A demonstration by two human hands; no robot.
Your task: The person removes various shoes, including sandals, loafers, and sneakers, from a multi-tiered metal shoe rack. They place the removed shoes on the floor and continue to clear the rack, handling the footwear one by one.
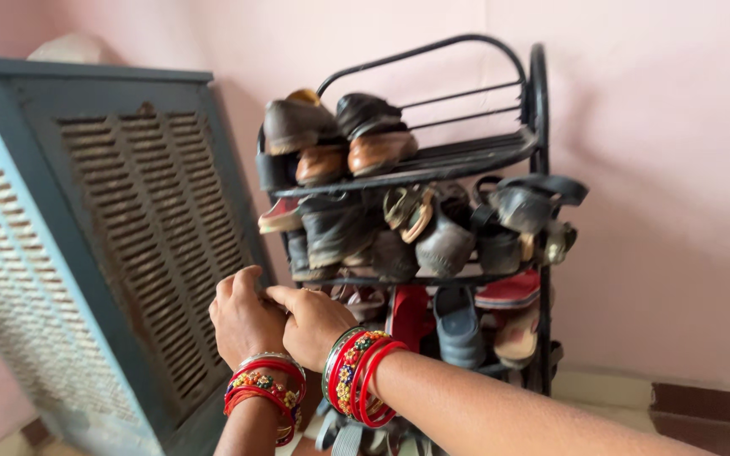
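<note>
A large blue-grey metal cooler cabinet with louvred side panels (pixel 120 253) fills the left of the view, standing against a pink wall. Just beside its right edge stands a black metal shoe rack with three shelves (pixel 483 156). The top shelf holds brown and black leather shoes (pixel 335 135) at its left end; the middle shelf is crowded with dark sandals (pixel 466 228); the bottom shelf holds red and blue slippers (pixel 475 312).

Both hands meet at the cooler's right edge, beside the bottom shelf. The left hand (pixel 245 319) and right hand (pixel 313 323), each wearing red bangles, have their fingers curled against that edge; whether they grip anything, I cannot tell.
</note>
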